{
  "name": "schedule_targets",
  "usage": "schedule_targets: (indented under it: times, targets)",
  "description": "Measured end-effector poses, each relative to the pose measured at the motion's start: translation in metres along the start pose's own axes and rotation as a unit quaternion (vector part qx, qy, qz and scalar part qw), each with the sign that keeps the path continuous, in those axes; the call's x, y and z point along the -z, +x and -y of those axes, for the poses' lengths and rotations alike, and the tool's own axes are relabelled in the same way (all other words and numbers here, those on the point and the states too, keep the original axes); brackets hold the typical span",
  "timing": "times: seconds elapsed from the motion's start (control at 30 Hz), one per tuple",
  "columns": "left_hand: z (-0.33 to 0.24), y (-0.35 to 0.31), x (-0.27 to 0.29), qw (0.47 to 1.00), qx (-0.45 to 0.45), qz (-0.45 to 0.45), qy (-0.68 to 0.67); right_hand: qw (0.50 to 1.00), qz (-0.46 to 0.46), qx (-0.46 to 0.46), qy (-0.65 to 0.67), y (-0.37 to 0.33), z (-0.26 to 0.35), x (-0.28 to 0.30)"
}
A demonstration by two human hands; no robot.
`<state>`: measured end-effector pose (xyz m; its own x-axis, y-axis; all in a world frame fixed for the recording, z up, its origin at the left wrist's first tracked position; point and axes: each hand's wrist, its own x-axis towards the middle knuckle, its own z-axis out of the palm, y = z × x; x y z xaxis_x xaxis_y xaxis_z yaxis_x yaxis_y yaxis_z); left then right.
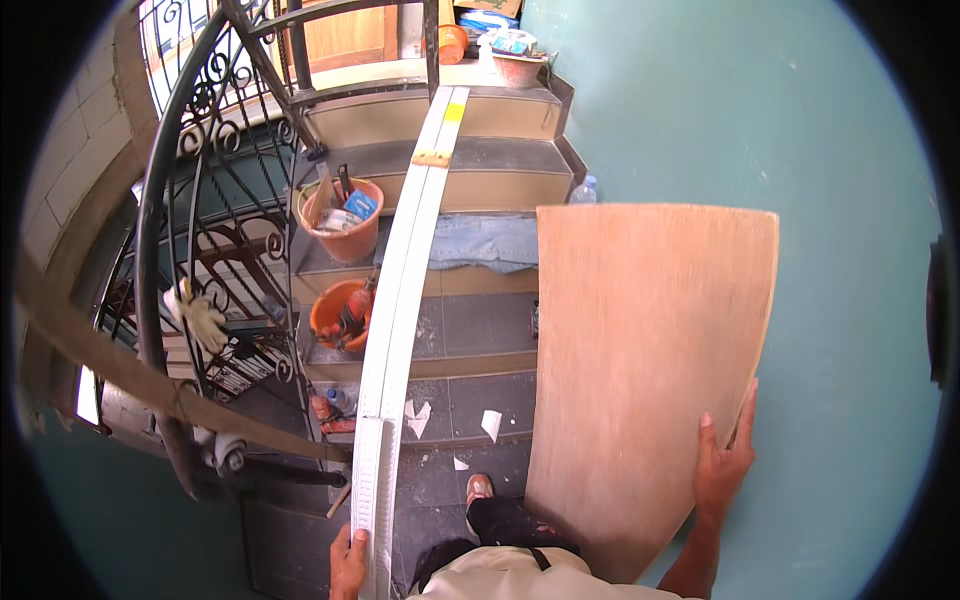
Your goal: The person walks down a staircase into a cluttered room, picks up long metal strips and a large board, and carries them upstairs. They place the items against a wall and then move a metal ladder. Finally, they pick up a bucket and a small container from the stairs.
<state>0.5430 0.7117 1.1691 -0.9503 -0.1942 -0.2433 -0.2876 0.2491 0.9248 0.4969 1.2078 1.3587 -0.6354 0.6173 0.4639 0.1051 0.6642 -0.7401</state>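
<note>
My left hand (pixel 347 563) grips the near end of some long white strips (pixel 396 290), perforated along part of their length. They slant up over the stairs, with a brown band around them near the far end and a yellow patch beyond it. On the right, my right hand (pixel 722 468) holds the right edge of a tall plywood board (pixel 645 340), thumb on its face and some fingers hidden behind. The board stands nearly upright beside the wall and covers part of the steps.
Dark-treaded stairs (pixel 490 310) rise ahead, bearing scraps of white paper (pixel 491 425) and folded jeans (pixel 485 242). Left are a tool bucket (pixel 345 240), an orange bucket (pixel 328 308) and a black iron railing (pixel 152 200) with gloves (pixel 200 318). A teal wall (pixel 840 300) borders the right.
</note>
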Motion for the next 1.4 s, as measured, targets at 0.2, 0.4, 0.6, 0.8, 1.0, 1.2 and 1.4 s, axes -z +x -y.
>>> schedule_targets:
  times: [0.2,0.4,0.6,0.8,1.0,1.2,1.4]
  targets:
    - [-0.096,0.110,-0.032,0.997,0.048,0.039,0.038,0.997,-0.062,0.043,0.022,0.150,0.063,-0.080]
    - [-0.185,0.202,-0.049,0.998,0.023,0.050,0.026,0.988,-0.127,0.014,0.091,0.283,0.117,-0.142]
    - [-0.300,0.285,-0.060,0.995,0.007,0.100,-0.012,0.981,-0.112,0.054,0.147,0.434,0.196,-0.188]
    - [-0.419,0.338,-0.054,0.996,-0.038,0.083,-0.012,0.979,-0.143,0.056,0.133,0.568,0.278,-0.167]
    - [-0.494,0.385,-0.066,0.994,-0.067,0.086,-0.013,0.972,-0.160,0.063,0.162,0.669,0.328,-0.173]
    - [-0.621,0.429,-0.104,0.992,-0.100,0.074,-0.024,0.971,-0.106,0.072,0.200,0.794,0.361,-0.178]
    - [-0.735,0.455,-0.103,0.989,-0.147,0.008,-0.008,0.965,-0.063,0.095,0.237,0.909,0.434,-0.216]
